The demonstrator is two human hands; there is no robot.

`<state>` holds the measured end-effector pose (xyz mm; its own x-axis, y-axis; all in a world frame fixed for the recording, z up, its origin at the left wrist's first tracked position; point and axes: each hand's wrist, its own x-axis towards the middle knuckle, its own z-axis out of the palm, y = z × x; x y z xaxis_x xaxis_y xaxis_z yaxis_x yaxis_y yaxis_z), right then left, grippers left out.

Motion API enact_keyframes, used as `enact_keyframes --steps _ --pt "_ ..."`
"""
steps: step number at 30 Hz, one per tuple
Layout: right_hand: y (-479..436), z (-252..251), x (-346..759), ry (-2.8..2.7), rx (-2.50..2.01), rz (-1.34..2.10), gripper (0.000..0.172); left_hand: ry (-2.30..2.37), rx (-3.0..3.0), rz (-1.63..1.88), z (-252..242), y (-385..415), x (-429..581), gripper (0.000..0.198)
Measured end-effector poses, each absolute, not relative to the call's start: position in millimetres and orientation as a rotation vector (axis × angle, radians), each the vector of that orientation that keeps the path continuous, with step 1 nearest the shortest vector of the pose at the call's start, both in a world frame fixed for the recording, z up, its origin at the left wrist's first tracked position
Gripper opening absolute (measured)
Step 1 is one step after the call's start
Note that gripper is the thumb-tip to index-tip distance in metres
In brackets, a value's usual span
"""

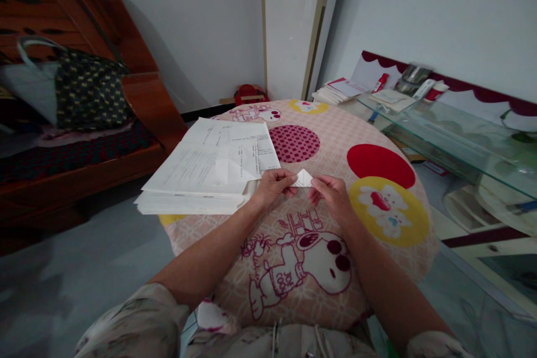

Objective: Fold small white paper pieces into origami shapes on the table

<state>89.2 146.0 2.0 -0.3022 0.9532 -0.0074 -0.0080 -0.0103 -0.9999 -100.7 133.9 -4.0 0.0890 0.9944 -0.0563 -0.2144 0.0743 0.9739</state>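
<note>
now i'm pinching the folded paper (302, 179) just right of the paper stack (210, 179), left hand (272, 185) and right hand (331, 194) both clamped on it; mid-fold, i judge, next needing a firm crease.

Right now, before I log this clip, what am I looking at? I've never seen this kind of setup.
There is no machine here. One camera sits on a person's head, looking forward and down at their bare hands. The left hand and right hand pinch a small folded white paper between them, over a round cartoon-dog tablecloth. A stack of printed sheets lies on the cloth to the left, right beside the left hand.
</note>
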Motion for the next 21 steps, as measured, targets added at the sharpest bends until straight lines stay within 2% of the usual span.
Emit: enact_keyframes --steps 6,13,21 --pt "145 3 88 -1.451 -1.057 1.443 0.031 1.012 0.874 1.337 -2 134 -99 0.043" --pt "145 3 87 -1.332 -1.055 1.417 0.031 0.966 0.801 1.317 3 132 -97 0.039" --pt "145 -9 83 -1.626 -1.113 1.119 0.027 0.950 0.783 1.291 -2 130 -91 0.033"
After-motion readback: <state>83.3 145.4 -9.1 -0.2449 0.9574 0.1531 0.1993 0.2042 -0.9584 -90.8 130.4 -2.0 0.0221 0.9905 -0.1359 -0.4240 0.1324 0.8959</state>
